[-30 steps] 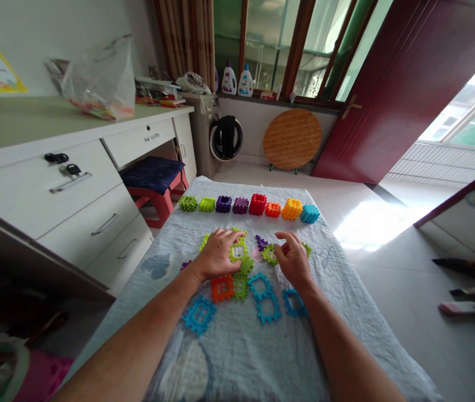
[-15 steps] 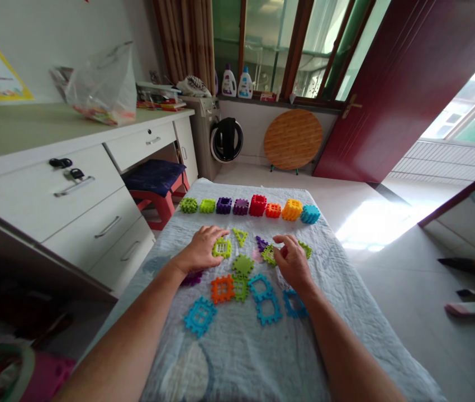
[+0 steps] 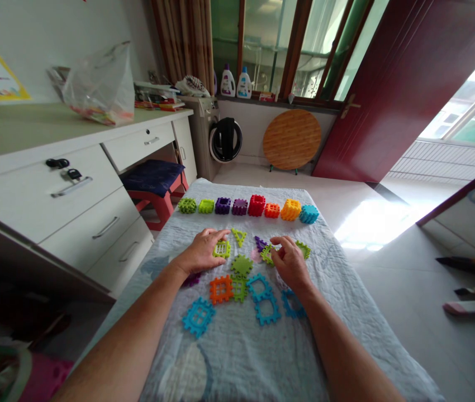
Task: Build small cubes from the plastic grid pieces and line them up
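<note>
Your left hand (image 3: 201, 251) spans the lime window piece (image 3: 222, 253), thumb at its near edge and fingers at its far edge, probably so the whole square stays controlled. Your right hand (image 3: 291, 261) curls over a green frame (image 3: 265, 256); whether it pinches it, you can't tell. Beyond both hands stands the cube row (image 3: 256, 206), presumably set there to leave loose pieces within reach.

A washing machine (image 3: 206, 131) and detergent bottles (image 3: 236, 82) show a home.
</note>
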`<state>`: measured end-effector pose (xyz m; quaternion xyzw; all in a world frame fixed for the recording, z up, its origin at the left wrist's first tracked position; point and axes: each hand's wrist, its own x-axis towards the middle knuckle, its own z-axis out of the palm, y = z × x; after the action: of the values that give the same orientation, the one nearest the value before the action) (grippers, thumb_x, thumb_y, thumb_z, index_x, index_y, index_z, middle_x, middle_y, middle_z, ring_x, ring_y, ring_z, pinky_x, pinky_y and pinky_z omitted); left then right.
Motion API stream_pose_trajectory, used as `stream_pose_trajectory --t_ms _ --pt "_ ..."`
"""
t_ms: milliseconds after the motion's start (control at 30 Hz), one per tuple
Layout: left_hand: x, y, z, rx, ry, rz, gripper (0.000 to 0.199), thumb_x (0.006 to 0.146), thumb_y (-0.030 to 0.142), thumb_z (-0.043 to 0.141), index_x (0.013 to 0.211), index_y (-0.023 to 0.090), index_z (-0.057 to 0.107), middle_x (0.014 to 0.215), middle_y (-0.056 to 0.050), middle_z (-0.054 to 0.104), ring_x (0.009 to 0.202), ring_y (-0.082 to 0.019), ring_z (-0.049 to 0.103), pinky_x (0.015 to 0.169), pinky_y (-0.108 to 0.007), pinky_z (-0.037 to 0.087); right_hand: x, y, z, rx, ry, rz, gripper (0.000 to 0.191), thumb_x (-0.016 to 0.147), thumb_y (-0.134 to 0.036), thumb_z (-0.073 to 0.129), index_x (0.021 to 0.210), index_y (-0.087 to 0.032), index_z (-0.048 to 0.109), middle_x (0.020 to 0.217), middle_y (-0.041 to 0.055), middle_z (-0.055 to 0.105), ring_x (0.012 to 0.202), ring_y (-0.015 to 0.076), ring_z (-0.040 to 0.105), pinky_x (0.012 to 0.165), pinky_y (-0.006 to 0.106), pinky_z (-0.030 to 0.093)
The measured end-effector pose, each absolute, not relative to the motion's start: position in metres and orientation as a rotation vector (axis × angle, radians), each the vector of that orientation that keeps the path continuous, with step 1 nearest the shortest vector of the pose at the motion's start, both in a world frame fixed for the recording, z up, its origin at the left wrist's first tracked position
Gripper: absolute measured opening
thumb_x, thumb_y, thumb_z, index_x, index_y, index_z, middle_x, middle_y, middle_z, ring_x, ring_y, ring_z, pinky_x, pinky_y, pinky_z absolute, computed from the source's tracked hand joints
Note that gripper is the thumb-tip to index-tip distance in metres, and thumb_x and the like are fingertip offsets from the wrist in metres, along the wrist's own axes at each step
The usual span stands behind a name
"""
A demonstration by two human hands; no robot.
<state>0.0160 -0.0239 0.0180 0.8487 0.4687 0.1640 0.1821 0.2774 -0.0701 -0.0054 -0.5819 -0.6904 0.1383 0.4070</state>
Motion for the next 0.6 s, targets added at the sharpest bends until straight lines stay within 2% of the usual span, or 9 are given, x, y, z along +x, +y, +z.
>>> stream_pose_trajectory --t_ms 233,467,600 --pt "0.022 -0.022 0.02 2.473 1.336 0.532 0.071 0.061 0.025 0.07 0.128 0.023 0.05 0.103 -0.006 0.066 0.103 -0.026 0.055 0.094 -0.038 0.041 0.281 -0.066 -0.013 -1.476 -1.75 0.33 0.022 0.077 -0.018 0.049 0.095 -0.017 0.062 0.089 0.0018 0.059 0.052 0.008 0.048 0.057 0.024 0.04" --pt "0.006 -0.009 0.046 2.51 1.451 0.732 0.066 0.063 0.029 0.069 0.125 0.022 0.05 0.102 -0.006 0.066 0.101 -0.025 0.057 0.094 -0.039 0.04 0.286 -0.064 -0.015 -1.475 -1.729 0.329 0.022 0.077 -0.019 0.05 0.095 -0.017 0.063 0.088 0.0023 0.06 0.052 0.0092 0.05 0.057 0.025 0.041" --pt "-0.017 0.025 0.06 2.494 1.54 0.69 0.067 0.063 0.035 0.068 0.126 0.021 0.049 0.104 -0.006 0.066 0.1 -0.025 0.059 0.094 -0.037 0.041 0.286 -0.065 -0.014 -1.464 -1.731 0.344 0.022 0.078 -0.019 0.05 0.096 -0.017 0.063 0.088 0.0023 0.059 0.052 0.0092 0.05 0.057 0.025 0.042"
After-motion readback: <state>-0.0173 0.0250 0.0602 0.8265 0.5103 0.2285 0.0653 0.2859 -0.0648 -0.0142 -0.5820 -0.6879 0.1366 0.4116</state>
